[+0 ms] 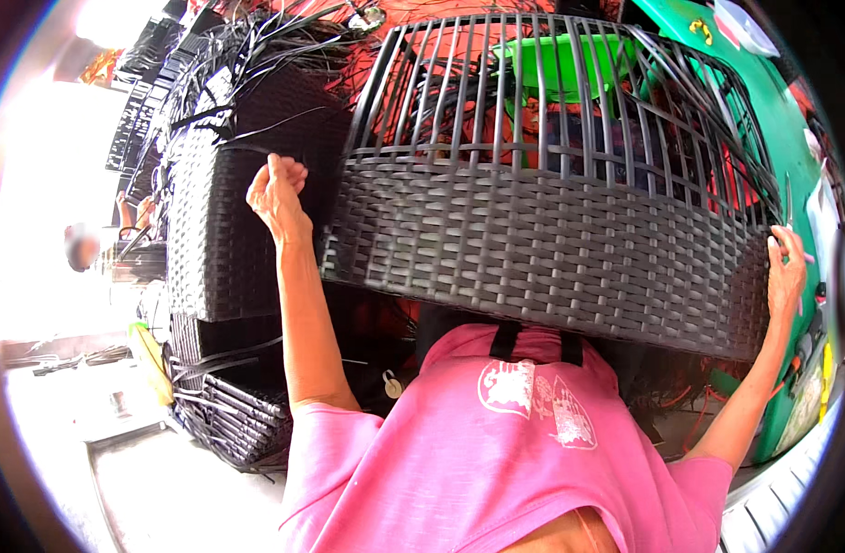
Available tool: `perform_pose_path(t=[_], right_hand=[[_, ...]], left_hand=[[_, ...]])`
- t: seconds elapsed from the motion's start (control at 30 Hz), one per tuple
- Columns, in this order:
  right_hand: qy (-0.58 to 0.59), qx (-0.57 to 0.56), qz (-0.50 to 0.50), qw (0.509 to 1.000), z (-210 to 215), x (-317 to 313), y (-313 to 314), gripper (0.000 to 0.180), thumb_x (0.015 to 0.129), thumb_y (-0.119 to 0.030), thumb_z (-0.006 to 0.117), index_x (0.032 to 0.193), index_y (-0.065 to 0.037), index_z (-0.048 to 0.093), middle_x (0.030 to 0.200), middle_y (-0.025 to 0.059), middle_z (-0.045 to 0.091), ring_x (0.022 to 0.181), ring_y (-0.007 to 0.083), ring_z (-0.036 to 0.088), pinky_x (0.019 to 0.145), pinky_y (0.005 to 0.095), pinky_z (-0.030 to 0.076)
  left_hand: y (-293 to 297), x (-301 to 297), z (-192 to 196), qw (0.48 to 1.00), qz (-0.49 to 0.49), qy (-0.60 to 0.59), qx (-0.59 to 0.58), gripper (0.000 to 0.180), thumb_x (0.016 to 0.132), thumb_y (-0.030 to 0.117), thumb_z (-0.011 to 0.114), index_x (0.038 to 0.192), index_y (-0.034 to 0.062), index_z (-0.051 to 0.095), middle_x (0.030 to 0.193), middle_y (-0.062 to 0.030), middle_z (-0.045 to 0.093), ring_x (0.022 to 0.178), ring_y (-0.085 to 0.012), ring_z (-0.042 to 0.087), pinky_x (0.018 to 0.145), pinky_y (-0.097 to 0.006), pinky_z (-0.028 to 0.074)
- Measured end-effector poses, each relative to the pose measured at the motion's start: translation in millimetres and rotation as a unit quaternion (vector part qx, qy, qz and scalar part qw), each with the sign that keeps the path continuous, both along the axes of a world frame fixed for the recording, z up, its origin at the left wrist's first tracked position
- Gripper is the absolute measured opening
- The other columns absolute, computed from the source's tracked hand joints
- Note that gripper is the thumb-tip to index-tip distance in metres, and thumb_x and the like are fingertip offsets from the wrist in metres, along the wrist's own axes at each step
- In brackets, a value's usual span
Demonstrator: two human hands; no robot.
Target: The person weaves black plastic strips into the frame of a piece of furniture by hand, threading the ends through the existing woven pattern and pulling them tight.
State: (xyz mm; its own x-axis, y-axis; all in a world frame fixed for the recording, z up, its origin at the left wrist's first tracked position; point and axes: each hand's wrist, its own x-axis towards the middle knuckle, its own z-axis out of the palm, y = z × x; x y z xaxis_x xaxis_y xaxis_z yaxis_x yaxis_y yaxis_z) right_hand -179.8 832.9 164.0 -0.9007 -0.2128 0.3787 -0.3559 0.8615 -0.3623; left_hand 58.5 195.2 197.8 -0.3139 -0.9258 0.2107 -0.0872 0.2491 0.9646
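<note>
A large half-woven black wicker basket (542,240) fills the middle, its lower part tightly woven and its upright ribs bare above. My left hand (277,189) is raised at the basket's left side, fingers closed on a thin black weaving strand (247,147). My right hand (786,267) grips the basket's right edge. My pink shirt shows below the basket.
A finished black woven box (222,230) stands to the left with loose black strands (229,405) piled beneath and behind it. A green stool (561,60) shows through the ribs. A green surface (782,120) runs along the right. A person sits far left.
</note>
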Motion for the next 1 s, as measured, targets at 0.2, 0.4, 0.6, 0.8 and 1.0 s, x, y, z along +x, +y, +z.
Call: perform_pose_path(t=[0.2, 0.4, 0.6, 0.8, 1.0], right_hand=[[-0.033, 0.0, 0.012, 0.999, 5, -5, -9, 0.022, 0.085, -0.013, 0.059, 0.105, -0.005, 0.061, 0.102, 0.006, 0.059, 0.075, 0.0162, 0.054, 0.073, 0.0275, 0.044], [-0.02, 0.003, 0.008, 1.0, 2, -4, -5, 0.023, 0.085, -0.014, 0.059, 0.106, -0.006, 0.061, 0.106, 0.0066, 0.059, 0.074, 0.0171, 0.055, 0.074, 0.0282, 0.045], [-0.008, 0.007, 0.008, 1.0, 2, -2, -6, 0.022, 0.085, -0.015, 0.059, 0.105, -0.006, 0.061, 0.105, 0.0062, 0.059, 0.071, 0.0158, 0.052, 0.073, 0.0273, 0.044], [0.024, -0.027, 0.023, 0.999, -5, 6, 7, 0.022, 0.086, -0.014, 0.057, 0.105, -0.005, 0.063, 0.105, 0.0092, 0.061, 0.092, 0.0204, 0.057, 0.08, 0.0303, 0.044], [0.093, -0.008, 0.007, 0.996, 12, 11, -47, 0.018, 0.083, -0.006, 0.053, 0.097, -0.01, 0.064, 0.092, 0.0087, 0.062, 0.083, 0.028, 0.061, 0.072, 0.0346, 0.047]], left_hand=[[-22, 1, -35, 0.968, -0.106, -0.208, 0.091, 0.037, 0.086, 0.031, 0.058, 0.08, -0.0046, 0.065, 0.072, -0.0072, 0.061, 0.067, -0.0135, 0.053, 0.066, -0.028, 0.04], [-52, -23, -64, 0.957, -0.14, -0.211, 0.142, 0.034, 0.087, 0.03, 0.059, 0.092, -0.0028, 0.066, 0.081, -0.0051, 0.061, 0.074, -0.0135, 0.051, 0.076, -0.028, 0.04], [-43, -27, -57, 0.972, -0.191, -0.044, 0.128, 0.028, 0.083, 0.029, 0.065, 0.093, 0.0029, 0.068, 0.083, -0.0007, 0.064, 0.074, -0.0087, 0.052, 0.068, -0.026, 0.038], [-54, -60, -69, 0.972, -0.149, -0.141, 0.117, 0.022, 0.071, 0.016, 0.073, 0.057, 0.0085, 0.057, 0.06, 0.0018, 0.052, 0.053, -0.012, 0.046, 0.051, -0.029, 0.034], [-124, -21, -114, 0.967, -0.006, 0.068, 0.246, 0.016, 0.079, 0.01, 0.067, 0.081, -0.0029, 0.057, 0.075, -0.0106, 0.06, 0.067, -0.0244, 0.059, 0.063, -0.035, 0.048]])
